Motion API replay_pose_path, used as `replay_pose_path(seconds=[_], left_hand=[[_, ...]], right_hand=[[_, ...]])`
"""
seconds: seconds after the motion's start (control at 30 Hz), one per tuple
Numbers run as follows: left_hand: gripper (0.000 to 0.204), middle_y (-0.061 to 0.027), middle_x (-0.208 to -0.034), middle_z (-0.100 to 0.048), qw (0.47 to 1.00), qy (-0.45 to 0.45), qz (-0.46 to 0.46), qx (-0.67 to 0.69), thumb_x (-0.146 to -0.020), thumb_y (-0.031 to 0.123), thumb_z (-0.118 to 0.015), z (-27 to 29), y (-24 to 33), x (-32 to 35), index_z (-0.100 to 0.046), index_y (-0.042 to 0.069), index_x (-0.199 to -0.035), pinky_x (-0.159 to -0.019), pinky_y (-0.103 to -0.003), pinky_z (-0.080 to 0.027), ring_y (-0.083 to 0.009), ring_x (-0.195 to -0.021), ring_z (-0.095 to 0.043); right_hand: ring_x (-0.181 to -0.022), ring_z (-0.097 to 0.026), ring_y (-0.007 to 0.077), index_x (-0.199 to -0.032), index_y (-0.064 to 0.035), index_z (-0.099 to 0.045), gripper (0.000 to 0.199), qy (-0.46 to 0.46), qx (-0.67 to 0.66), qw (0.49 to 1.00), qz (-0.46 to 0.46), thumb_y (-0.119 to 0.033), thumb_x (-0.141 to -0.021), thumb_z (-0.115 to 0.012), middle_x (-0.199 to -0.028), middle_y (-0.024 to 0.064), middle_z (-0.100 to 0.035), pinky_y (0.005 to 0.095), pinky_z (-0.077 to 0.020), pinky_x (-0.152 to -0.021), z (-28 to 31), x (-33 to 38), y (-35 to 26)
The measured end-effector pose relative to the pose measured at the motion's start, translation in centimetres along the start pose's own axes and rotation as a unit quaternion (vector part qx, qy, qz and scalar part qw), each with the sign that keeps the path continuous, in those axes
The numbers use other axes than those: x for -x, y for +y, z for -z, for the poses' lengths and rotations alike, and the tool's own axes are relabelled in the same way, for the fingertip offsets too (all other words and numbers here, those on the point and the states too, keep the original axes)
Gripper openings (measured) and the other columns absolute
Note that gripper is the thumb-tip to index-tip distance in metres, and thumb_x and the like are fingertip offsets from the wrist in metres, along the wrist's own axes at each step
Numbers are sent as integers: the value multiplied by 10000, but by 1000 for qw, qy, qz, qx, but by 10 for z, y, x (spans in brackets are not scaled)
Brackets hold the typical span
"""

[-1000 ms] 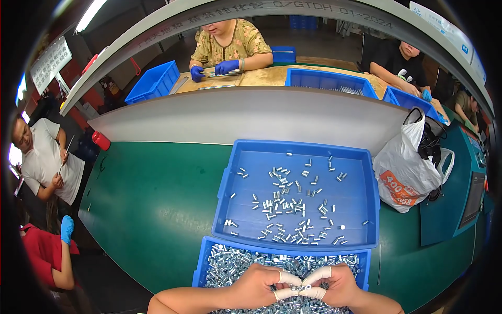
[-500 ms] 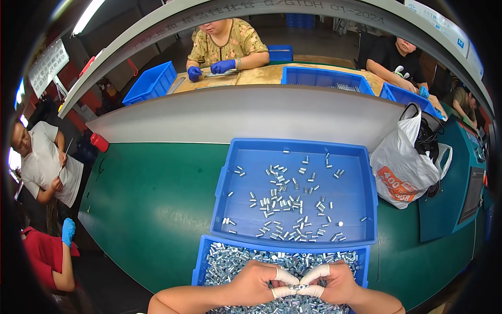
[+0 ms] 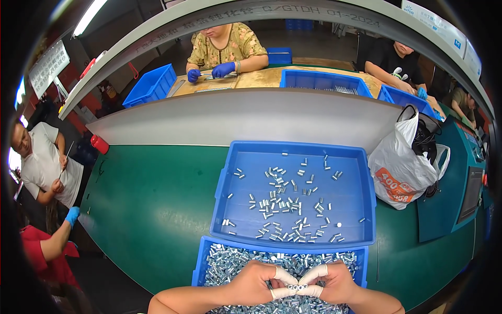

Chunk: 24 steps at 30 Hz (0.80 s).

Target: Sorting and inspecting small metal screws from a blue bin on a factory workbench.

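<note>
My left hand (image 3: pixel 255 282) and my right hand (image 3: pixel 339 282) meet over the near blue bin (image 3: pixel 197 276), with white finger covers on thumbs and fingertips. Pinched between both hands is a short row of small silvery rivet nuts (image 3: pixel 298 287), their round holed ends showing. Many more loose rivet nuts (image 3: pixel 230 264) fill the bin below my hands. Just beyond it, a wide blue tray (image 3: pixel 246 157) holds scattered rivet nuts (image 3: pixel 282 201), some standing and others lying on their sides.
A green table (image 3: pixel 151 209) lies under everything. Behind the tray rises a grey divider (image 3: pixel 235 115). At right stand a white plastic bag (image 3: pixel 392 162) and a teal machine (image 3: pixel 455 183). Co-workers sit across the divider; others are at left, near a red bottle (image 3: pixel 99 144).
The rivet nuts in my fingers have shifted slightly, and their holed ends show more plainly. My hands stay nearly in place. At left, a co-worker's blue-gloved hand has moved lower.
</note>
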<state>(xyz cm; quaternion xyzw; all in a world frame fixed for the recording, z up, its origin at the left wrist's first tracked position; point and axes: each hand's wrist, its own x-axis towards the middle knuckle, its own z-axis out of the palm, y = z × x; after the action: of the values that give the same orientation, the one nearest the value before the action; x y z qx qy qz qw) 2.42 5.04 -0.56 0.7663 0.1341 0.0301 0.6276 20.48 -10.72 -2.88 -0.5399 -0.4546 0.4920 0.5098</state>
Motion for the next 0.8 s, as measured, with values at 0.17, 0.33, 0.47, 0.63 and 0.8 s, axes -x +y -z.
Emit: replay_pose_path(seconds=[0.17, 0.33, 0.47, 0.63, 0.8], left_hand=[[176, -45, -821, -731, 1000, -5, -9, 8, -788, 102, -812, 1, 1, -1, -753, 80, -952, -609, -241, -526, -97, -654, -667], [178, -40, -813, -729, 1000, -8, -1, 21, -787, 104, -813, 1, 1, -1, -754, 82, -953, -616, -236, -522, -93, -658, -664], [179, -40, -804, -727, 1000, -9, -4, 20, -786, 107, -815, 1, 0, -1, -755, 80, -952, -617, -238, -520, -93, -658, -663], [175, -42, -802, -727, 1000, -8, 7, 18, -787, 103, -814, 0, 2, -1, -753, 76, -949, -615, -241, -522, -96, -657, -665], [167, -42, -805, -727, 1000, -6, 1, 4, -791, 99, -809, 0, -1, 1, -753, 75, -946, -613, -241, -525, -97, -661, -668]], right_hand=[[-718, -688, 118, -891, 12, -717, 145, -7, -9, 1000, -12, -17, -780, -806, -799, 82, -728, 248, -549, -654, 0, 0, 0], [-720, -687, 119, -897, 15, -718, 150, -10, -9, 1000, -18, -20, -780, -807, -805, 83, -727, 250, -548, -655, 1, 1, 2], [-723, -689, 123, -902, 15, -719, 156, -13, -9, 1000, -15, -25, -780, -808, -808, 86, -727, 252, -549, -660, 2, 0, 0], [-725, -689, 128, -895, 10, -725, 154, -15, -6, 1000, -21, -26, -774, -813, -813, 91, -729, 257, -543, -661, 2, 0, 0], [-720, -688, 137, -886, 3, -735, 152, -7, -15, 1000, 5, -12, -758, -816, -822, 95, -732, 259, -532, -646, 2, -2, -2]])
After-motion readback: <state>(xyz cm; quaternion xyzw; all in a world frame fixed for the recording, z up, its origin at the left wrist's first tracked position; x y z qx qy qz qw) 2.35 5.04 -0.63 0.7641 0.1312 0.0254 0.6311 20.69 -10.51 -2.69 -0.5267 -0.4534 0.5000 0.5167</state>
